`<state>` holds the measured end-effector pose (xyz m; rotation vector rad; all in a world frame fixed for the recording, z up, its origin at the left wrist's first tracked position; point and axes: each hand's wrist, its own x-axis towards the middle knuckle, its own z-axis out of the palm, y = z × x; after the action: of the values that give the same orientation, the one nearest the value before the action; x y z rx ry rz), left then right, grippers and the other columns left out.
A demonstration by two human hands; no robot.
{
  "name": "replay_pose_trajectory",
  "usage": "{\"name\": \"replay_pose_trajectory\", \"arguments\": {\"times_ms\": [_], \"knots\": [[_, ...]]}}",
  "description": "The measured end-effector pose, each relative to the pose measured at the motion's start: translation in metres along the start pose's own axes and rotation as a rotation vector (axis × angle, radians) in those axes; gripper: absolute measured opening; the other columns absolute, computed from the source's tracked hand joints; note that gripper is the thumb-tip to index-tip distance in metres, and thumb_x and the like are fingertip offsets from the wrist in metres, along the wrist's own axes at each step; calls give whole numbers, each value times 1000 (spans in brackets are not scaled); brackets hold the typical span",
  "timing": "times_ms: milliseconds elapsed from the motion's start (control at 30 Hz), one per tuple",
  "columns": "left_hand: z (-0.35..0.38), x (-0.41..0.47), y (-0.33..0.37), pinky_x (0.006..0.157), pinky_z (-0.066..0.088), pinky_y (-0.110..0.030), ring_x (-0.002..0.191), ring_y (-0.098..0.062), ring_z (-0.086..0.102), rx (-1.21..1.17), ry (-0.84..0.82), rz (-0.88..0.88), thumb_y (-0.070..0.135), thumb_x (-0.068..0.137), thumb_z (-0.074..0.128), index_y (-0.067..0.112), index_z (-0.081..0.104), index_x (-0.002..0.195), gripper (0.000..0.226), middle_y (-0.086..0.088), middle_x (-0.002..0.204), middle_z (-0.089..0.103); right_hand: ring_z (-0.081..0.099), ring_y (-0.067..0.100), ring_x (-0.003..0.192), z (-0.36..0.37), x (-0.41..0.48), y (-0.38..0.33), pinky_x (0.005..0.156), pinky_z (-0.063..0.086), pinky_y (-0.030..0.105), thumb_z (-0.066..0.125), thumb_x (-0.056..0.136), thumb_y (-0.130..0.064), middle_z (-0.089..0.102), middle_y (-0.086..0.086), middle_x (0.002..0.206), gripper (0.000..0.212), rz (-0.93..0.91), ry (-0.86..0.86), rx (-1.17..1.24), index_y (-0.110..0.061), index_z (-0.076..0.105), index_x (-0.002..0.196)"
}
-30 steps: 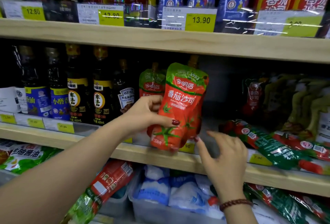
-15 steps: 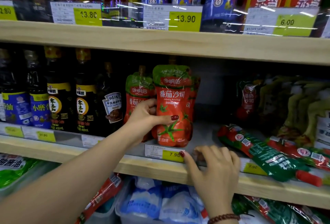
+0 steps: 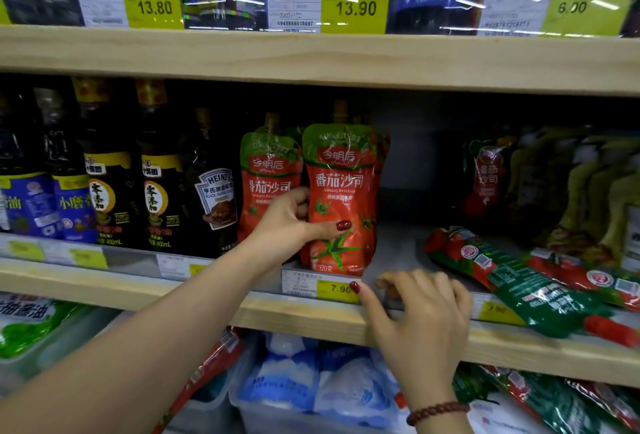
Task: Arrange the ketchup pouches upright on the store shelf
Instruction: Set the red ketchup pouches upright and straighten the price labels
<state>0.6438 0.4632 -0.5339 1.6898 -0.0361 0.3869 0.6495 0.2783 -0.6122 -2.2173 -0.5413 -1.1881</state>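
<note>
A red and green ketchup pouch point(image 3: 343, 198) stands upright at the front of the middle shelf point(image 3: 207, 290). My left hand point(image 3: 294, 222) grips its left side, thumb across the front. A second upright ketchup pouch point(image 3: 268, 170) stands just left of it, partly behind my fingers. My right hand point(image 3: 415, 312) rests on the shelf's front edge below and right of the held pouch, fingers curled on the ledge, holding nothing. Another pouch point(image 3: 486, 177) stands further back on the right.
Dark sauce bottles point(image 3: 159, 188) fill the shelf to the left. Long green and red sachets point(image 3: 512, 278) lie flat on the right, overhanging the edge. Price tags point(image 3: 337, 288) line the shelf fronts. Bagged goods sit in bins point(image 3: 311, 388) below.
My left hand has lowered the pouch from the air until it stands on the shelf beside the other one. My right hand dropped onto the shelf edge.
</note>
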Motion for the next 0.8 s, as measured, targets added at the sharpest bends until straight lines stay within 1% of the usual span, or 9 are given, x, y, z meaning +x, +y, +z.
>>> {"name": "replay_pose_trajectory", "arguments": {"times_ms": [200,300,367,467,533,567,633,700,800], "knots": [[-3,0,-3,69,57,-22,89,-11,70,53,-70,-50,6,65,80,16,58,112,53,0,101,71,49,15,68,-1,0,-1,80,28,28,60,77,-57,58,-11,65,29,10,-11,5,-28,62,71],[-5,-1,-3,73,57,-23,91,-10,70,90,-106,-56,6,66,79,18,55,115,55,1,102,71,49,16,67,-2,0,-1,81,28,28,60,77,-57,58,-11,65,30,11,-11,18,-28,62,71],[-8,-3,-2,78,57,-24,93,-8,69,136,-122,-51,9,66,81,23,55,115,57,3,104,71,49,15,68,-3,0,-1,81,28,28,60,76,-56,58,-11,65,29,15,-13,27,-28,63,72],[-12,-9,-2,77,54,-17,91,2,66,280,-125,-32,21,64,83,35,58,105,50,13,102,69,49,15,69,-5,0,-3,80,26,26,59,76,-56,58,-11,66,29,19,-22,42,-28,63,73],[-17,-14,0,76,53,-16,88,7,64,409,-119,-12,28,62,84,40,59,101,48,17,100,68,49,15,69,-6,1,-4,80,24,25,57,77,-56,59,-11,66,29,20,-26,52,-28,64,73],[-19,-16,0,75,54,-17,86,5,65,445,-119,0,28,61,85,39,60,102,49,15,99,68,49,15,69,-7,1,-4,80,23,24,57,77,-56,59,-11,66,29,21,-26,57,-28,64,74],[-25,-19,0,66,55,-16,76,-2,68,468,-105,1,24,61,86,38,61,101,50,6,95,68,49,14,69,-7,1,-5,80,24,25,57,76,-56,59,-12,66,29,24,-23,66,-27,65,74],[-27,-22,0,60,53,-17,65,-5,69,453,-72,-12,17,61,86,40,61,95,48,3,87,69,49,14,69,-7,1,-5,81,25,26,58,76,-55,59,-11,67,29,29,-23,66,-27,64,74],[-24,-20,-2,69,59,-32,69,-9,71,439,-40,-21,11,61,85,35,65,95,46,-2,85,72,49,14,70,-6,1,-6,83,24,26,61,74,-54,59,-12,67,27,45,-24,62,-28,64,73]]}}
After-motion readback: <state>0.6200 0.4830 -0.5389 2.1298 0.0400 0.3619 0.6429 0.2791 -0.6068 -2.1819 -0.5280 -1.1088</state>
